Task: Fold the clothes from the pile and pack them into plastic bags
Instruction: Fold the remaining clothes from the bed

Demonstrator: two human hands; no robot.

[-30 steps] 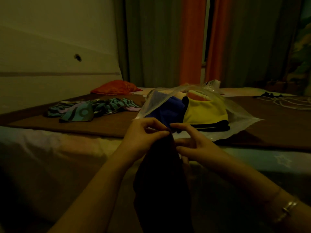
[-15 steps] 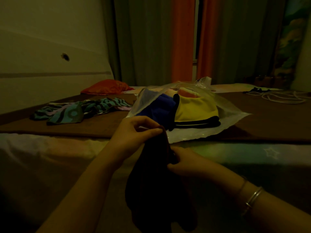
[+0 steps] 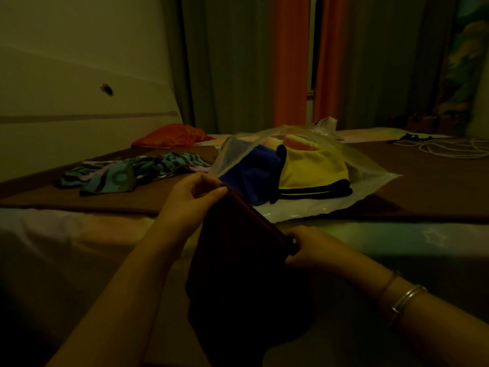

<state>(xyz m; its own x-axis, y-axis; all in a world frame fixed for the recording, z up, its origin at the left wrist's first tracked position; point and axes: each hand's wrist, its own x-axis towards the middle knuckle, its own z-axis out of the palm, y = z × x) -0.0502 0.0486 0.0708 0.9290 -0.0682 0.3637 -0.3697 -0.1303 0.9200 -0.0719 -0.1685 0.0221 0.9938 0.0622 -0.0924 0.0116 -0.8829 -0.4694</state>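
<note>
Near the plastic bag [image 3: 365, 181], both hands [image 3: 190, 205] pinch a dark garment [image 3: 246, 274].

Dark maroon garment [image 3: 238, 260]; teal patterned cloth [image 3: 127, 173]; yellow top [image 3: 312, 168].

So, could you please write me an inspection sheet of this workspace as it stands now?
Surface: brown mat laid over a pale bed sheet.
Job's things: dark garment held up by its top edge; clear plastic bag holding folded yellow top and blue garment; teal patterned cloth lying unfolded.
Clutter: red cloth at the far edge.
Grippers: left hand and right hand each pinch the dark garment.
Cables: white cord coiled far right.
Surroundings: orange and grey curtains; dim light.
</note>
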